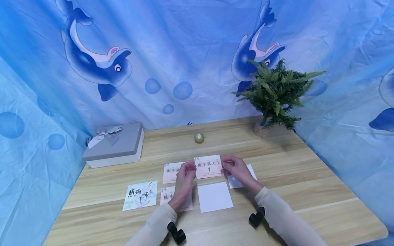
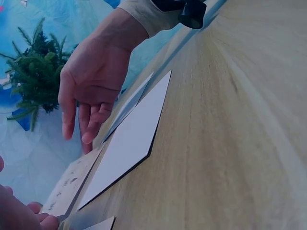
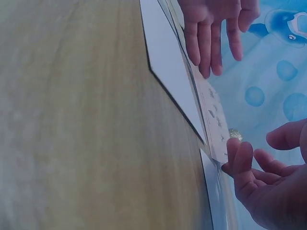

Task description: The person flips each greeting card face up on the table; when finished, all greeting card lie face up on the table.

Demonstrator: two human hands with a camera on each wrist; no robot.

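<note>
Two hands meet at one pink card [image 1: 208, 166], which sits between them on the table [image 1: 307, 191] with its long axis running left to right, so neither hand is nearer than the other. From the left, a gray gift box [image 1: 114, 144] stands at the table's far edge, and a blue-and-white printed card [image 1: 140, 195] lies flat near the front. Next, the left hand [image 1: 184, 182] pinches the pink card's left end with curled fingertips, covering parts of two similar cards beneath it. A blank white card [image 1: 214, 196] lies just in front of the pink card, toward the person. The right hand [image 1: 236, 169] pinches the right end, resting over another white card [image 1: 238, 182]. Beyond, a small gold ball [image 1: 199, 137] sits mid-table, and a potted fern [image 1: 275, 92] stands at the far right.
</note>
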